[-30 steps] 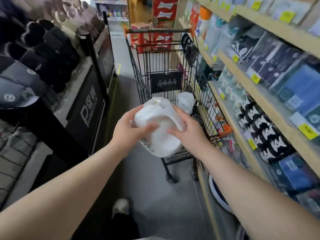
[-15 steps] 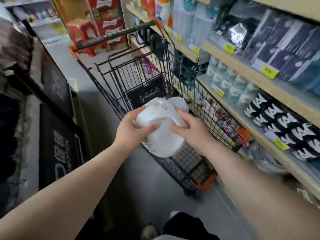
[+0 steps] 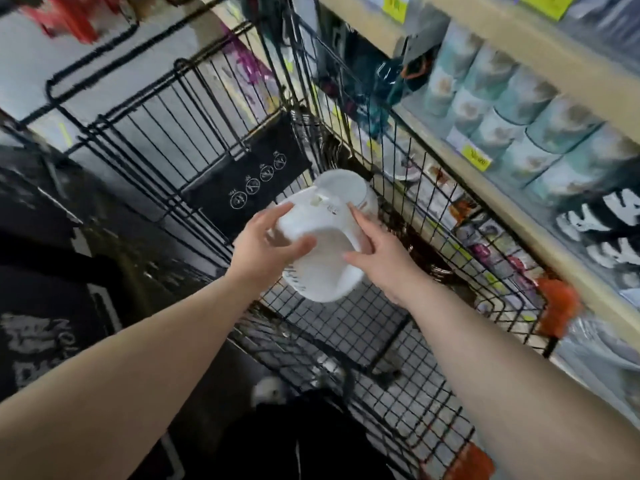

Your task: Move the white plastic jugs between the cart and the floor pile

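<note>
Head view of a shop aisle. A black wire shopping cart [image 3: 346, 323] fills the centre, its basket open beneath the arms, with a black placard [image 3: 247, 180] of white round symbols hung on its far end wall and orange corner bumpers [image 3: 557, 306] at its right side. Wooden shelving [image 3: 519, 60] runs along the cart's right side, carrying pale blue-green cylindrical packs [image 3: 512, 112], yellow price tags [image 3: 476, 157] and black-and-white packs [image 3: 609, 226] lower down. A dark display stand [image 3: 52, 271] with blurred white lettering lies at the cart's left side. Both bare forearms reach in over the near end of the basket. A white soft pack [image 3: 322, 247], printed along its lower left edge, is held above the basket floor, toward the far right corner. The left hand [image 3: 266, 251] grips the pack's left side, thumb curled over its front. The right hand [image 3: 384, 258] holds its right side, fingers wrapped against it. A second white item [image 3: 349, 192] lies just behind the pack, partly hidden.
</note>
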Demonstrator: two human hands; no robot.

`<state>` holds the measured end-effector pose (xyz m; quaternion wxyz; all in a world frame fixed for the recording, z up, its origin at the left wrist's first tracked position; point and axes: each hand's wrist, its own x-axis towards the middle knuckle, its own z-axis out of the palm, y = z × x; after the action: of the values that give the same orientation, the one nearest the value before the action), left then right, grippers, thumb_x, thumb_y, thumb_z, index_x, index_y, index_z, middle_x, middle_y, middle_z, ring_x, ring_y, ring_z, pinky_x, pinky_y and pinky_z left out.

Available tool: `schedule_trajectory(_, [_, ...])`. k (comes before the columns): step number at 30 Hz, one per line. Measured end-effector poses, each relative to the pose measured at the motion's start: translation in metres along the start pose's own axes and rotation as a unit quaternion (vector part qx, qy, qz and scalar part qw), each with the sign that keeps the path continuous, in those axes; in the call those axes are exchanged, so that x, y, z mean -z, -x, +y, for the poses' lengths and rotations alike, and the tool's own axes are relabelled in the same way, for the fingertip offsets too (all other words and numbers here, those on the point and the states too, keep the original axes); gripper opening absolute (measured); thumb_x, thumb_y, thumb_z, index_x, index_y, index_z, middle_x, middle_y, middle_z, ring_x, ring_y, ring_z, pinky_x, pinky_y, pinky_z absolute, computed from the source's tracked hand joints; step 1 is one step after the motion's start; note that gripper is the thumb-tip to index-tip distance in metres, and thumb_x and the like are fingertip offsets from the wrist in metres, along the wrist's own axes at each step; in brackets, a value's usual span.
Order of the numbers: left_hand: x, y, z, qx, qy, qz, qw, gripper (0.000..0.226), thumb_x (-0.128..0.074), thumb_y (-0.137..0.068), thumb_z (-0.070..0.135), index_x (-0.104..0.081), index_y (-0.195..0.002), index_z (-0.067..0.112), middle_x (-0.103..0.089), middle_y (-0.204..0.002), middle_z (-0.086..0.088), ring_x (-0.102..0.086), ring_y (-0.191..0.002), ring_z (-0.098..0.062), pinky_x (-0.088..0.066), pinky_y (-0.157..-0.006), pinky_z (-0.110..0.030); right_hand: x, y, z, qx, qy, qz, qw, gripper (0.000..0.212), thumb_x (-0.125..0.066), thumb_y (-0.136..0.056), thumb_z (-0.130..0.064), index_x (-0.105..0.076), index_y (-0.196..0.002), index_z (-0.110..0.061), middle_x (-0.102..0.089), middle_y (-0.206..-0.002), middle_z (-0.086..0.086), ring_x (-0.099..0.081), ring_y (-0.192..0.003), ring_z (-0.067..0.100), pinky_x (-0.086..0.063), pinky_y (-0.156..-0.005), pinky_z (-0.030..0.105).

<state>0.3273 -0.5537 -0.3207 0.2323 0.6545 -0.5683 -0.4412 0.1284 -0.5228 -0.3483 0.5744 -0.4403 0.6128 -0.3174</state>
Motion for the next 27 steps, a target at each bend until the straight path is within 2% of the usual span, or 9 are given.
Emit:
schedule_trajectory(3, [-0.013,-0.041,-0.014,0.016,-0.037,-0.022,0.999,0.072,-0.083,-0.073,0.036,-0.05,-0.137,0.038,-0.054,-0.125,0.003,-0.055,-0.096,-0.011,-0.052,-0.088,-0.029,-0.006,-0.039,0.029,-0.025,-0.019,0.024,0.999,0.081,-0.065,-0.087,-0.007,-0.032,-0.14,-0.056,-0.035,-0.151,-0.013,-0.04,-0.133,0.017,-0.038,-0.111,0.044])
schedule_trajectory(7, [-0.027,-0.081,-0.044,0.027,-0.073,-0.051,0.996,0.073,-0.083,-0.072,0.034,-0.05,-0.138,0.037,-0.052,-0.136,-0.004,-0.056,-0.115,-0.019,-0.051,-0.099,-0.036,-0.024,-0.076,0.068,-0.056,-0.052,0.073,0.994,0.079,-0.058,-0.084,0.003,-0.038,-0.143,-0.047,-0.048,-0.135,-0.013,-0.05,-0.12,0.014,-0.045,-0.091,0.022])
schedule_trajectory(10, [-0.033,-0.102,-0.062,0.029,-0.108,-0.06,0.992,0.073,-0.083,-0.074,0.032,-0.051,-0.139,0.033,-0.057,-0.131,0.0,-0.059,-0.102,-0.009,-0.05,-0.083,-0.014,-0.035,-0.096,0.087,-0.062,-0.056,0.075,0.994,0.076,-0.054,-0.086,0.006,-0.038,-0.145,-0.04,-0.049,-0.125,-0.013,-0.049,-0.113,0.009,-0.041,-0.078,0.006])
schedule_trajectory(14, [-0.04,-0.114,-0.08,0.03,-0.136,-0.059,0.988,0.073,-0.083,-0.075,0.029,-0.051,-0.14,0.024,-0.06,-0.125,0.007,-0.056,-0.108,-0.01,-0.041,-0.088,-0.017,-0.045,-0.113,0.107,-0.072,-0.07,0.069,0.993,0.075,-0.058,-0.087,0.005,-0.04,-0.143,-0.043,-0.048,-0.137,-0.007,-0.048,-0.121,0.014,-0.042,-0.095,0.023])
schedule_trajectory(18, [-0.047,-0.107,-0.096,0.023,-0.14,-0.085,0.986,0.075,-0.083,-0.074,0.035,-0.05,-0.141,0.026,-0.055,-0.135,0.01,-0.054,-0.117,-0.007,-0.044,-0.103,-0.025,-0.045,-0.109,0.116,-0.074,-0.097,0.073,0.99,0.071,-0.065,-0.085,0.004,-0.043,-0.144,-0.031,-0.049,-0.136,-0.014,-0.05,-0.119,0.006,-0.043,-0.095,0.016])
schedule_trajectory(20, [-0.046,-0.104,-0.093,0.013,-0.168,-0.082,0.982,0.068,-0.08,-0.074,0.046,-0.056,-0.134,0.028,-0.052,-0.128,0.015,-0.052,-0.111,-0.004,-0.045,-0.098,-0.026,-0.04,-0.102,0.118,-0.089,-0.072,0.083,0.99,0.068,-0.067,-0.086,0.0,-0.043,-0.145,-0.023,-0.049,-0.141,-0.009,-0.047,-0.125,0.008,-0.04,-0.108,0.028])
schedule_trajectory(22, [-0.043,-0.106,-0.091,0.025,-0.176,-0.076,0.981,0.064,-0.073,-0.075,0.057,-0.056,-0.131,0.032,-0.049,-0.131,0.01,-0.054,-0.113,-0.01,-0.047,-0.091,-0.028,-0.032,-0.092,0.117,-0.109,-0.04,0.077,0.99,0.068,-0.069,-0.086,-0.004,-0.041,-0.146,-0.022,-0.046,-0.146,-0.004,-0.043,-0.129,0.009,-0.035,-0.112,0.033])
schedule_trajectory(25, [-0.044,-0.118,-0.094,0.071,-0.176,-0.109,0.976,0.084,-0.072,-0.076,0.056,-0.033,-0.148,0.036,-0.032,-0.152,-0.005,-0.041,-0.134,-0.027,-0.043,-0.104,-0.04,-0.026,-0.07,0.11,-0.127,-0.048,0.051,0.989,0.07,-0.073,-0.085,-0.018,-0.041,-0.145,-0.032,-0.041,-0.135,-0.012,-0.039,-0.125,0.006,-0.034,-0.1,0.025])
schedule_trajectory(27, [-0.05,-0.124,-0.093,0.128,-0.174,-0.174,0.961,0.107,-0.077,-0.071,0.054,-0.008,-0.153,0.041,-0.019,-0.159,-0.007,-0.027,-0.143,-0.032,-0.042,-0.105,-0.046,-0.025,-0.06,0.108,-0.169,-0.094,0.038,0.98,0.064,-0.067,-0.088,-0.038,-0.038,-0.145,-0.04,-0.038,-0.132,-0.013,-0.036,-0.12,0.005,-0.031,-0.096,0.029])
